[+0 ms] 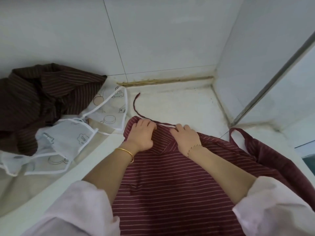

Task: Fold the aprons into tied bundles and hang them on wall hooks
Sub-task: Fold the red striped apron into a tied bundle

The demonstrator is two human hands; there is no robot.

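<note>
Red striped apron (170,181) fills the lower centre, cut off below. 2 hands sit close together at its top fold: left hand (141,134) grips it; right hand (185,137) rests there, grip unclear.

Beyond the red striped apron (170,176) I get bare counter (184,103) up to the back wall (162,40), only its tie string (134,104) lying there. Left of it, white printed aprons (68,138) and brown apron (34,99) block. Right of it, side wall (255,48) is close, and the neck loop (231,136) lies in the gap.

red apron (170,181) w/ white stripes, brown striped apron (34,99), white printed apron (68,138)
</note>
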